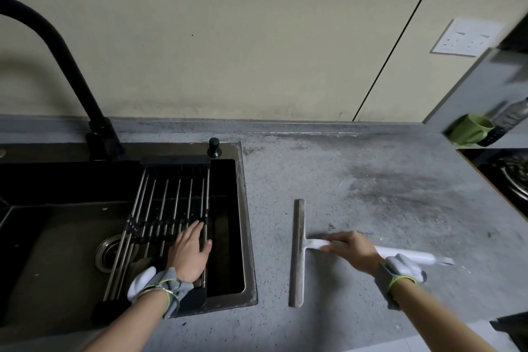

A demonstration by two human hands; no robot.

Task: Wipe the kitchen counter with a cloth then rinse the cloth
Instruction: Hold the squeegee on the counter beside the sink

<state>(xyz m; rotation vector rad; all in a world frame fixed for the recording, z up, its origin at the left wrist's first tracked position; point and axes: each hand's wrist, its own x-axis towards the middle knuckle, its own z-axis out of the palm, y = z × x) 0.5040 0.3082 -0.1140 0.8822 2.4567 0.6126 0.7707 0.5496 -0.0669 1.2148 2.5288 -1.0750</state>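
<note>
We look down at a grey speckled desk (371,180) with a dark sink (243,208) set into it on the left. The desk surface looks dull and patchy, with a darker smudged streak toward the right and pale dusty marks near the back edge by the wall.

Our left hand (190,254) lies flat, palm down, on a rack of metal rods (168,208) that spans the right part of the sink. Its fingers (194,230) are straight and close together, with the thumb held out to the side; they grip nothing.

Our right hand (353,250) rests on the white handle of a squeegee (297,251) lying on the desk, just right of the sink. Its fingers (331,238) are stretched along the handle toward the blade and look loosely laid over it; the hand is blurred, so we cannot tell whether they close around it. The long grey blade runs from the back toward us, and the handle sticks out to the right.

Both wrists wear bunched grey and white gloves pulled down off the hands.

A black tap (57,60) arches over the sink from the back left. At the far right sit a green cup (471,128) and a clear bottle (511,114). A white wall socket (464,37) is on the cream wall. We see no loose cloth here.
</note>
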